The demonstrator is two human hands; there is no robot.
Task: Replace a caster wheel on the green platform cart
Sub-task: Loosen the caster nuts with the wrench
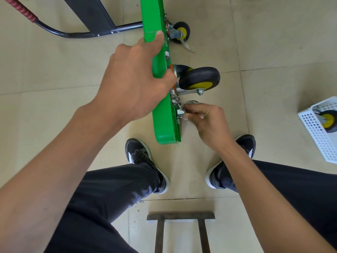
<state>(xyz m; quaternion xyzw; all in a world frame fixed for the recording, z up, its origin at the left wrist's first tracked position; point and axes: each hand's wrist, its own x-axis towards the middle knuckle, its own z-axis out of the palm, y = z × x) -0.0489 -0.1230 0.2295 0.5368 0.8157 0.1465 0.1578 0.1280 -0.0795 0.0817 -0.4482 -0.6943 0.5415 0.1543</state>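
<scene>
The floor (273,42) was pale beige tile with thin grout lines. The green platform cart (160,73) stood tipped on its side edge on it, deck facing left, casters pointing right. Its black handle (76,34) with a red grip lay on the tile at upper left.

The left hand (135,79) curled around the cart's upper edge, thumb on the green face. The right hand (202,115) pinched a small metal tool (179,106) at the caster plate, just below the near caster wheel (199,78). A far caster wheel (180,31) sat higher up.

A white perforated basket (310,128) holding another caster wheel (330,121) stood at the right edge, well apart. The person's two sneakers (144,161) flanked bare tile below the cart, with a stool frame (180,216) behind them.
</scene>
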